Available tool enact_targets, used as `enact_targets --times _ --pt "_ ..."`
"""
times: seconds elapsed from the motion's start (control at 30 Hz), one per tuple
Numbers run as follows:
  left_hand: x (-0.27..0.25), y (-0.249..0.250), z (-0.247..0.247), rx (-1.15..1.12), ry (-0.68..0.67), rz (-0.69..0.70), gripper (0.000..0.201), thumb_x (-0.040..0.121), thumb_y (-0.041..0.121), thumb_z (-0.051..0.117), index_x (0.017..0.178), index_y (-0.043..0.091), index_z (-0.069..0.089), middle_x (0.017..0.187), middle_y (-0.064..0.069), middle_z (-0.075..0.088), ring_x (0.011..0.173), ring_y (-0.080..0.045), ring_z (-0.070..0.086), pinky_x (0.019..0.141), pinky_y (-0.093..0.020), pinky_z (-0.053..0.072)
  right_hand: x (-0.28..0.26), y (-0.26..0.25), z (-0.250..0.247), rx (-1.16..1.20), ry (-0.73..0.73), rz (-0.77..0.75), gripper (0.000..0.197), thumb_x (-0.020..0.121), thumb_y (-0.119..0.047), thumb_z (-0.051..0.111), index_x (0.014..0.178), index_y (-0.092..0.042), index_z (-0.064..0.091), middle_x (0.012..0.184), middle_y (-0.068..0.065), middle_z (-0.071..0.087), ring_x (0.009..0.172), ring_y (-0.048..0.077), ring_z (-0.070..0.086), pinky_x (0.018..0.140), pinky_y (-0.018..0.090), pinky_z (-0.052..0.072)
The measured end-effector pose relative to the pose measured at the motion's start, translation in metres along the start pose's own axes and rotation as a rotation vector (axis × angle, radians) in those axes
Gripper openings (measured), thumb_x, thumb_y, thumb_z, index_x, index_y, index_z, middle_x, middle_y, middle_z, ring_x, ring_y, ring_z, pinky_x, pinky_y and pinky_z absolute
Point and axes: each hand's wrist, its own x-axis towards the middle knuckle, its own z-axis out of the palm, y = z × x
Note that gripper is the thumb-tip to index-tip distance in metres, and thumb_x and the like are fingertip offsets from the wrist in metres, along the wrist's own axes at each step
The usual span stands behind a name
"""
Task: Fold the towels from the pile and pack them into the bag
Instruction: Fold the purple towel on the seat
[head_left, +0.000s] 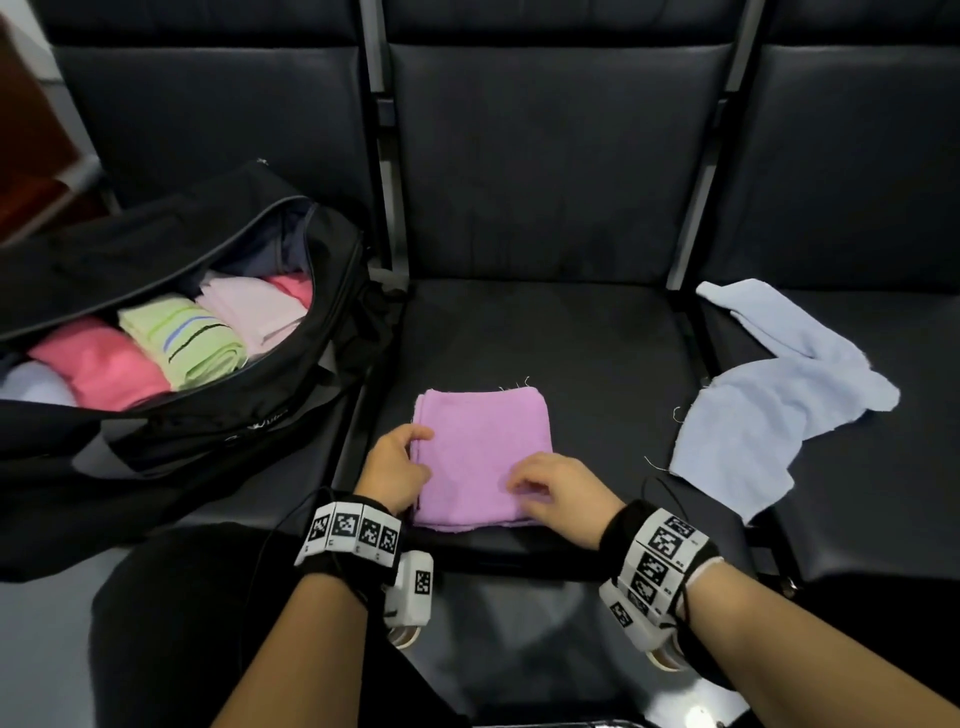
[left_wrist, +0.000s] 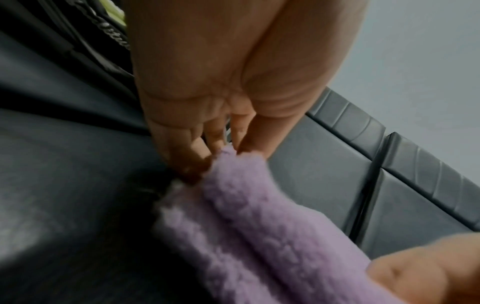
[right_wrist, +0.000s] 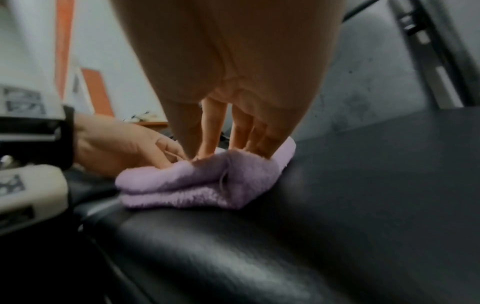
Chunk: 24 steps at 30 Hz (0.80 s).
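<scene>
A purple towel (head_left: 483, 457), folded into a thick square, lies on the middle black seat (head_left: 571, 338). My left hand (head_left: 402, 460) pinches its left edge, thumb on top and fingers at the fold; the left wrist view shows the fingertips (left_wrist: 197, 150) tucked at the towel's (left_wrist: 259, 226) layered edge. My right hand (head_left: 545, 486) rests on the towel's near right part, and its straight fingers (right_wrist: 249, 139) press down on the cloth (right_wrist: 187, 185). The open black bag (head_left: 234, 415) on the left seat holds several folded towels. A light blue towel (head_left: 769, 405) lies crumpled on the right seat.
Metal armrest posts (head_left: 387, 208) separate the seats, and black backrests rise behind. The bag's flap lies open toward the back left. My dark-clothed legs sit below the seat's front edge. Bare seat shows beyond the purple towel.
</scene>
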Motion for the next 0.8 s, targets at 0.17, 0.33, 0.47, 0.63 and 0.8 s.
enact_targets --times 0.17,0.33,0.47,0.63,0.8 --pt "-0.002 0.006 -0.001 0.21 0.124 0.103 0.044 0.071 -0.008 0.065 0.103 0.022 0.072 0.108 0.0 0.052 0.095 -0.026 0.061 0.097 -0.036 0.051 -0.002 0.006 0.006 -0.238 0.016 -0.11 0.032 0.078 -0.013 0.067 0.109 -0.02 0.073 0.114 0.002 0.058 0.108 0.025 0.052 0.095 0.024 0.038" --pt "-0.016 0.022 0.025 0.358 -0.106 0.262 0.015 0.085 0.015 0.069 0.091 0.023 0.079 0.105 0.002 0.067 0.102 -0.024 0.062 0.096 -0.037 0.048 -0.001 0.01 0.018 -0.569 -0.034 -0.097 0.049 0.075 -0.01 0.056 0.119 -0.032 0.059 0.117 -0.001 0.051 0.109 0.025 0.047 0.085 0.034 0.04" --pt "-0.028 0.025 0.04 0.547 -0.245 0.154 0.053 0.066 0.077 0.058 0.101 0.04 0.072 0.112 0.022 0.052 0.113 -0.011 0.044 0.099 -0.03 0.035 0.007 0.011 0.011 -0.44 0.047 -0.047 0.034 0.08 -0.005 0.053 0.109 -0.019 0.066 0.108 0.005 0.06 0.105 0.029 0.053 0.084 0.039 0.05" --pt "-0.027 0.029 0.034 0.639 -0.253 0.243 0.04 0.07 0.022 0.076 0.107 0.03 0.062 0.108 0.009 0.055 0.103 -0.018 0.052 0.087 -0.035 0.049 0.005 0.01 -0.018 0.014 0.209 0.071 0.03 0.072 0.001 0.058 0.093 -0.017 0.072 0.084 -0.003 0.068 0.082 0.019 0.062 0.076 0.023 0.048" --pt "-0.023 0.029 0.02 0.53 -0.185 0.299 0.011 0.075 0.007 0.061 0.083 0.012 0.064 0.085 -0.007 0.067 0.087 -0.033 0.062 0.078 -0.04 0.051 -0.006 0.021 -0.039 0.147 0.254 0.095 0.032 0.073 0.001 0.061 0.092 -0.022 0.071 0.087 -0.007 0.072 0.083 0.011 0.065 0.076 0.014 0.048"
